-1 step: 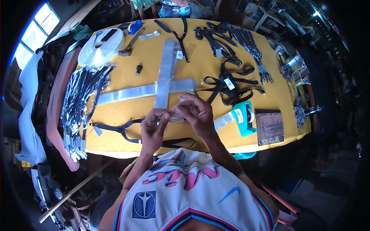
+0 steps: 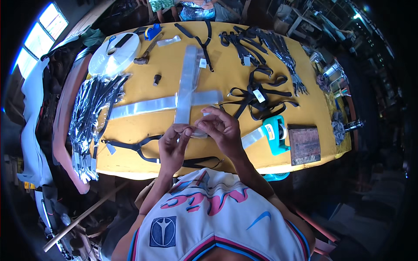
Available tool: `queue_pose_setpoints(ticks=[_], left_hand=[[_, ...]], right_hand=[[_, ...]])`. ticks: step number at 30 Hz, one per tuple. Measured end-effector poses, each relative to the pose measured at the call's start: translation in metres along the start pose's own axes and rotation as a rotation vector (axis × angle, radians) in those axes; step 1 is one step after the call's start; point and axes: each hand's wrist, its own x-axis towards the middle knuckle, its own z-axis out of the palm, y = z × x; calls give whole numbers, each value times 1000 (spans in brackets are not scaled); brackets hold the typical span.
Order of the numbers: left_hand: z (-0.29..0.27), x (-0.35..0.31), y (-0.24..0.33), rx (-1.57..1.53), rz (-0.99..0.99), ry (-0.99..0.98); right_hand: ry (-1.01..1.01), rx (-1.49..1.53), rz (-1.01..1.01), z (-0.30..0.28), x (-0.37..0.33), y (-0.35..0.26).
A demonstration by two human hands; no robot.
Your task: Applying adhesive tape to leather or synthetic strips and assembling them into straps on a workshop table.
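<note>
Near the table's front, my left hand point(image 2: 175, 145) and my right hand point(image 2: 220, 130) are close together, fingertips pinched. Between them shows a small bit of clear plastic point(image 2: 199, 134), partly hidden by the fingers. It seems to belong to the near end of a long clear plastic sleeve point(image 2: 186, 82) that runs away from me. That sleeve crosses over other clear sleeves point(image 2: 143, 107) lying sideways. Below my hands, a black strap harness point(image 2: 138, 147) with a tag passes behind my left wrist. Right of my right hand lies another black strap harness point(image 2: 259, 93) with a white tag.
A teal tape dispenser point(image 2: 275, 135) and a dark wooden block point(image 2: 305, 145) sit at the right front. Bagged black straps point(image 2: 93, 126) pile up at left, below a large white roll point(image 2: 100, 63). A hammer point(image 2: 148, 51) and more straps point(image 2: 244, 45) lie farther back.
</note>
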Motion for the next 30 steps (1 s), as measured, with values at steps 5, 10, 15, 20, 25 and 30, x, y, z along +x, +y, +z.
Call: queue_pose_setpoints(ticks=[5,10,15,20,25,30], left_hand=[[-1,-3,2,24,-33,37],[0,-7,-3,78,-78,21],[2,-13,0,92,-2,44],[-3,-17,-4,138,43,88],[-1,-18,-9,203,33,125],[-16,-25,-16,308,47,134]], right_hand=[[-22,45,32,1,0,-1],[-16,54,16,-3,1,3],[-120,58,3,-4,-1,15],[-171,-72,3,-5,-4,13],[-58,-429,-210,-19,-11,17],[350,-670,-269,-73,-36,19]])
